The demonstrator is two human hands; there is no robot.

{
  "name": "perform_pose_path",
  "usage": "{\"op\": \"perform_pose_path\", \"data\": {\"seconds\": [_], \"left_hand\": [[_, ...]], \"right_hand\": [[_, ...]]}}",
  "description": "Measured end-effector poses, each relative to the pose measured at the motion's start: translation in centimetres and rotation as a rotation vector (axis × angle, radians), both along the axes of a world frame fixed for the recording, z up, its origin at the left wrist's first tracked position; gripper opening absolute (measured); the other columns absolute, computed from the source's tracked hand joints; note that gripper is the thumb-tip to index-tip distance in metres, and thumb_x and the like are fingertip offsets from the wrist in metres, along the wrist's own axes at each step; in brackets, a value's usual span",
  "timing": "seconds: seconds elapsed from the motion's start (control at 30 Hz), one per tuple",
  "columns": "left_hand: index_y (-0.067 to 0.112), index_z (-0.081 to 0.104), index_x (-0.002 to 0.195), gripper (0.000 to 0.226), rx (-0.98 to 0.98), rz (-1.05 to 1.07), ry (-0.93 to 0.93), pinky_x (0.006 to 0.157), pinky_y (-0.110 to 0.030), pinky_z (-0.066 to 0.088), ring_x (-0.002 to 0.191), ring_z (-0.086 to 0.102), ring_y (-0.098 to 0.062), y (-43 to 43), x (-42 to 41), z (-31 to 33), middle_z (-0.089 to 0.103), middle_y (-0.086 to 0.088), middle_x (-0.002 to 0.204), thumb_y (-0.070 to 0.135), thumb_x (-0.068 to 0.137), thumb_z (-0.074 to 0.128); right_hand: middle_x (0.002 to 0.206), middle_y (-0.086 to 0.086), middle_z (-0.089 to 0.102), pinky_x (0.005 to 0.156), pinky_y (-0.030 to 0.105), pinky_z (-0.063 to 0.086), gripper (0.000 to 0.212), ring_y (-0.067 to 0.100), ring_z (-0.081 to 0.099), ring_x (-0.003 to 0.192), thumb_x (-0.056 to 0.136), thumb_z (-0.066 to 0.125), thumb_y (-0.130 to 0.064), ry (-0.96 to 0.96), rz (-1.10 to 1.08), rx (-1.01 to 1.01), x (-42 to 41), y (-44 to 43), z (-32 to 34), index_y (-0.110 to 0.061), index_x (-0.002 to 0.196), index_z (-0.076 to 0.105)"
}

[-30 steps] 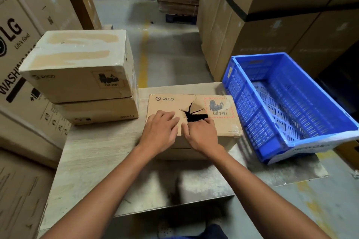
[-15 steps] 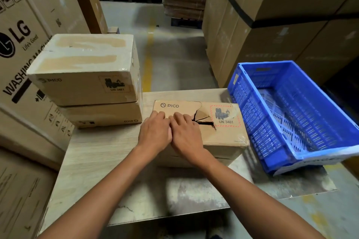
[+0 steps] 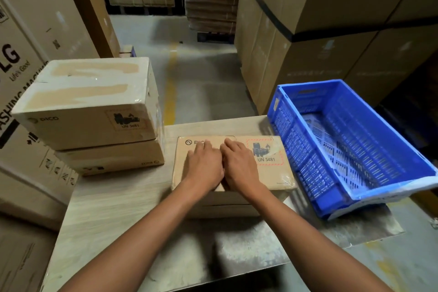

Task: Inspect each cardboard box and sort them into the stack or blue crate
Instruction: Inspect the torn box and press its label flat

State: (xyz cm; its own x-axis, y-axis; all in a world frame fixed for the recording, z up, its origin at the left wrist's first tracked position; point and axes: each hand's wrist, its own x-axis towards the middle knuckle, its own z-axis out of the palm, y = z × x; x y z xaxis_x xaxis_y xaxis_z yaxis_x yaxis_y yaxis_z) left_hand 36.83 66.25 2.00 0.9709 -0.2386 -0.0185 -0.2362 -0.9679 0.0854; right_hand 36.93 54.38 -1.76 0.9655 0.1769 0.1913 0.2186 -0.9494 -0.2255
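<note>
Cardboard, brown and flat-topped, the box (image 3: pixel 272 176) being inspected lies at the middle of the desk (image 3: pixel 113 220), near its far edge. It sits between the stack on the left and the blue crate (image 3: pixel 296 149) on the right, just beside the crate's slotted wall. Both hands lie palm down on its top face, side by side and touching at the thumbs. The left hand (image 3: pixel 205 168) has its fingers stretched forward over part of the printed logo. The right hand (image 3: pixel 239 168) reaches toward a red-bordered label (image 3: pixel 266 153) reading UN 3481. Neither grip closes on anything: the fingers are straight and press flat on the cardboard.

The stack is two paler boxes. The upper box (image 3: pixel 83 92) has strips of tape across its top and the same label on its near face. The lower box (image 3: pixel 111 159) rests on the desk beneath it. Tall cartons (image 3: pixel 331 19) rise behind the crate, another marked LG (image 3: pixel 14 61) stands at the left, and a yellow line (image 3: pixel 170 83) runs along the concrete floor beyond.
</note>
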Motion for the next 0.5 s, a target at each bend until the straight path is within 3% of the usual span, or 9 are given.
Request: {"op": "perform_pose_path", "data": {"seconds": [0.07,0.13,0.23,0.3,0.4,0.5], "left_hand": [[0.010,0.066,0.118,0.030,-0.097,-0.124,-0.068,0.091,-0.039,0.042,0.117,0.047,-0.027,-0.8,-0.1,0.3,0.058,-0.009,0.122,0.020,0.096,0.049],[0.007,0.070,0.110,0.027,-0.147,-0.262,-0.047,0.087,-0.035,0.039,0.111,0.046,-0.025,-1.5,-0.4,0.4,0.060,-0.007,0.113,0.015,0.092,0.052],[0.004,0.073,0.102,0.026,-0.123,-0.319,0.033,0.089,-0.034,0.039,0.108,0.050,-0.026,-2.5,-0.3,-0.1,0.065,-0.008,0.109,0.007,0.085,0.053],[0.004,0.073,0.098,0.026,-0.087,-0.336,0.071,0.089,-0.035,0.038,0.103,0.053,-0.028,-2.8,-0.3,-0.3,0.067,-0.011,0.105,0.006,0.083,0.051],[0.003,0.072,0.091,0.023,-0.211,-0.348,0.030,0.087,-0.038,0.043,0.095,0.054,-0.029,-2.4,-0.2,-1.2,0.066,-0.012,0.101,0.008,0.082,0.052],[0.006,0.070,0.101,0.027,-0.401,-0.351,-0.160,0.090,-0.047,0.051,0.104,0.057,-0.032,-2.6,0.3,-2.5,0.066,-0.012,0.110,0.016,0.083,0.053]], "right_hand": [[0.102,0.005,0.064,0.073,0.041,0.046,0.019,0.029,0.056,0.095,0.078,0.069,-0.019,-0.032,-0.060,0.027,-0.6,-1.0,0.3,-0.014,0.095,0.065],[0.093,0.004,0.065,0.069,0.039,0.040,0.023,0.029,0.056,0.089,0.078,0.070,-0.022,-0.029,-0.096,-0.053,-1.3,-2.0,0.7,-0.017,0.099,0.066],[0.105,-0.001,0.070,0.076,0.040,0.037,0.025,0.027,0.053,0.101,0.084,0.066,-0.026,0.086,0.023,-0.175,-1.6,-3.1,1.6,-0.020,0.108,0.067],[0.104,-0.002,0.070,0.079,0.040,0.037,0.021,0.027,0.049,0.106,0.084,0.063,-0.026,0.150,0.077,-0.224,-1.3,-3.4,2.3,-0.020,0.103,0.070],[0.087,0.004,0.071,0.075,0.040,0.043,0.017,0.029,0.052,0.094,0.077,0.058,-0.022,0.164,0.095,-0.051,-1.3,-4.1,2.0,-0.013,0.083,0.071],[0.091,0.007,0.070,0.073,0.045,0.050,0.028,0.032,0.059,0.090,0.079,0.050,-0.027,-0.039,-0.010,0.163,-1.3,-5.6,1.4,-0.010,0.086,0.071]]}}
